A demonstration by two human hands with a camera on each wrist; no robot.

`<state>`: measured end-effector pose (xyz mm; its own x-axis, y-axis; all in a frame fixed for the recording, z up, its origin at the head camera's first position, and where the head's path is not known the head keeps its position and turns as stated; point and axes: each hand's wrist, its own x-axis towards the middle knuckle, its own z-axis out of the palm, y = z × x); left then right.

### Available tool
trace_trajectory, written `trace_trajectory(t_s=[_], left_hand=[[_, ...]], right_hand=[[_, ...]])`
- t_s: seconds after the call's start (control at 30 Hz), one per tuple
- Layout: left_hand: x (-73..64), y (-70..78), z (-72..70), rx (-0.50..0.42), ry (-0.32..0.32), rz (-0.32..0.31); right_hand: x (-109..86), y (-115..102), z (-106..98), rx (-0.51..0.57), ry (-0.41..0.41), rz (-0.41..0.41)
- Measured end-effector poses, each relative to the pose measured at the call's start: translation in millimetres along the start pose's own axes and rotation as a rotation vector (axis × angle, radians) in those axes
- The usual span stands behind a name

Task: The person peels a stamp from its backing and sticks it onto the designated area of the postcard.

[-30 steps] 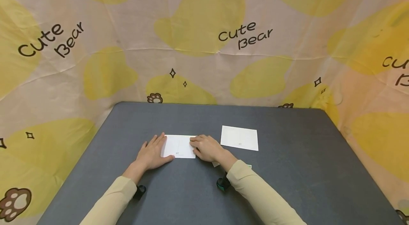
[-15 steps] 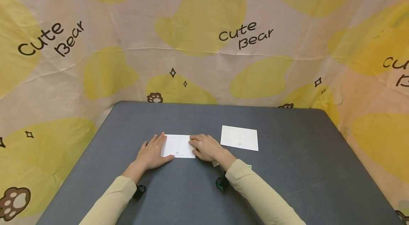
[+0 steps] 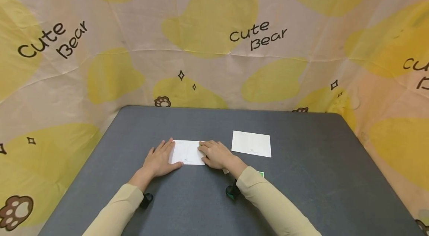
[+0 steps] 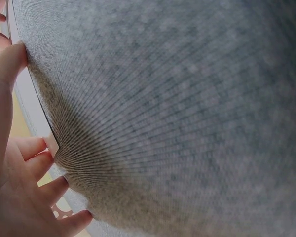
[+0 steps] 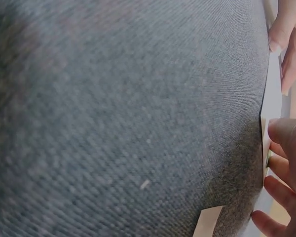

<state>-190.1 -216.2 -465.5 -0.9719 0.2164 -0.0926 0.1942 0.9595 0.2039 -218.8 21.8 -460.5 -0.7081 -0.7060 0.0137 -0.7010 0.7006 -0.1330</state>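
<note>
A white postcard [image 3: 187, 152] with a small printed mark near its lower edge lies flat between the hands in the head view. My left hand [image 3: 158, 160] rests over its left end, fingers spread and thumb along the near edge. At the right end, my right hand [image 3: 217, 155] has bent fingers, with fingertips at the upper corner and thumb lower down. A small green-marked paper [image 5: 268, 159] peeks out between these fingers in the right wrist view, mostly hidden by the hand. The left wrist view shows the postcard's edge [image 4: 37, 111] between thumb and fingers.
A second white postcard [image 3: 251, 143] lies farther back on the right of the grey table [image 3: 301, 176]. Beside the right forearm show a pale paper corner [image 5: 208, 220] and a green-edged piece [image 3: 261, 174], partly covered. A printed cloth [image 3: 207, 24] hangs behind the table.
Both hands and the postcard stay almost in place. A bit of green now shows at the right fingertips, and more of the green-edged piece appears beside the right sleeve.
</note>
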Motion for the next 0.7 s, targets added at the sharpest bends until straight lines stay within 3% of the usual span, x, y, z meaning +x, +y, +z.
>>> trace_trajectory(t_s=[0.7], left_hand=[[-1.9,1.5,-1.9,-0.006,-0.001,0.005]], right_hand=[[-10.1,8.8,-4.7,-0.010,0.010,-0.017]])
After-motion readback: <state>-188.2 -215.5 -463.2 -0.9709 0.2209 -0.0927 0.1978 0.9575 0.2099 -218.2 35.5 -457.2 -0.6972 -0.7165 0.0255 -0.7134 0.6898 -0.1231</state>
